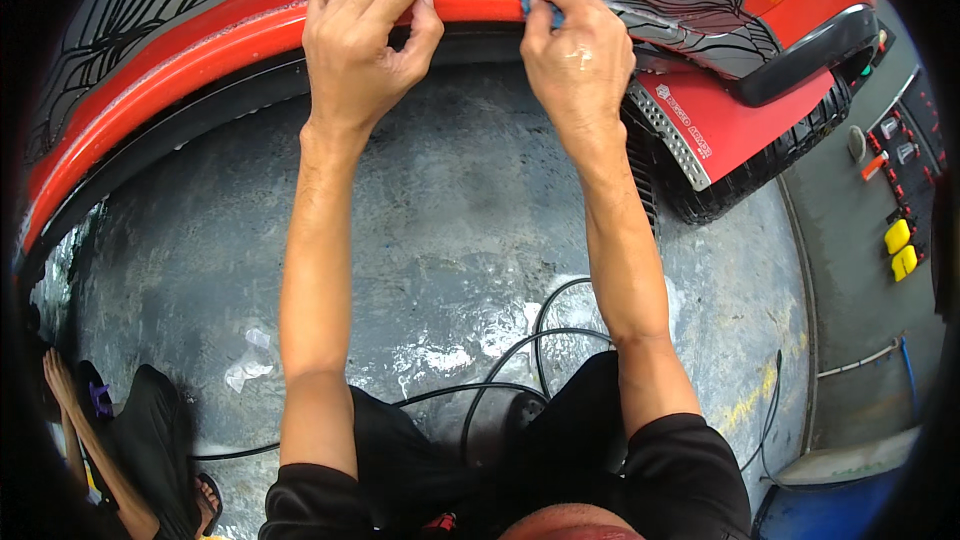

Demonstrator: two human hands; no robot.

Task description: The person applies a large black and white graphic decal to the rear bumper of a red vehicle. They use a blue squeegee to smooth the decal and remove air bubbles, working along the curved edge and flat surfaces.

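A red car body panel (190, 60) with black wavy line graphics arches across the top of the view. My left hand (368, 45) pinches the red lip of the wheel arch (470, 2) with thumb and fingers. Just to its right, my right hand (578, 55) presses a small blue tool (527, 2) against the same edge. Both forearms reach up from the lower edge. The two hands are a few centimetres apart.
Wet grey concrete floor (450, 230) lies below. A black hose (520, 360) loops near my knees. A tyre (770, 165) and red mud flap (730, 125) sit at right. Another person crouches at lower left (140, 440). Yellow objects (900, 248) lie far right.
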